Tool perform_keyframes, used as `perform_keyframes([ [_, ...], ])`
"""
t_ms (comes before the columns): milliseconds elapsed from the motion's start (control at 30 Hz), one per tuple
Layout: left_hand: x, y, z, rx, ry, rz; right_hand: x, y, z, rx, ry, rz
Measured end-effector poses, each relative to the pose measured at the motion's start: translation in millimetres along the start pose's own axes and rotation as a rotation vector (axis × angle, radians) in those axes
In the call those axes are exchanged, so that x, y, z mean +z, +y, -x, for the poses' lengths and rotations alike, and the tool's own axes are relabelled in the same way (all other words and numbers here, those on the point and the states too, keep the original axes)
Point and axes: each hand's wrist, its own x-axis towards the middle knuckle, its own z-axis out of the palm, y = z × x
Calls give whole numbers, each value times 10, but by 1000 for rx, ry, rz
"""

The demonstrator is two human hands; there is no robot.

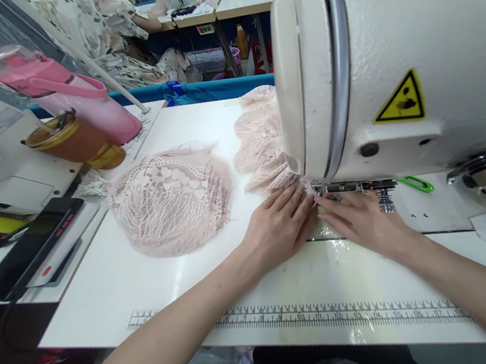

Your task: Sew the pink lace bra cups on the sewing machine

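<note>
A ruffled strip of pale pink lace (259,137) lies on the table left of the sewing machine head (392,80) and runs in under it. My left hand (276,222) rests flat on the near end of this lace, its fingers stretched toward the needle area. Just right of the presser foot, my right hand (362,219) lies with fingers extended and thumb apart, its fingertips close to the lace edge. The machine's metal parts partly cover those fingers. A separate rounded piece of pink lace (172,198) lies flat to the left, touched by neither hand.
A pink bottle (76,103) and an amber cup (77,143) stand at the left, beside a black device (29,247). Green thread snips (415,183) lie behind my right hand. A printed ruler (317,314) runs along the table's front. Another person's arm (146,21) shows at the back.
</note>
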Motion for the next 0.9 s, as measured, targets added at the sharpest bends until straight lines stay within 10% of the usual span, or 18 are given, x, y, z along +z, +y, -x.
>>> perform_keyframes([
  [267,18,27,-8,-43,-31,-7,-33,-5,0,-79,65,120],
  [667,-8,59,3,-146,-95,-21,38,102,-44,263,122,-215],
  [900,46,-313,-346,-311,-22,90,111,150,22,281,180,-214],
])
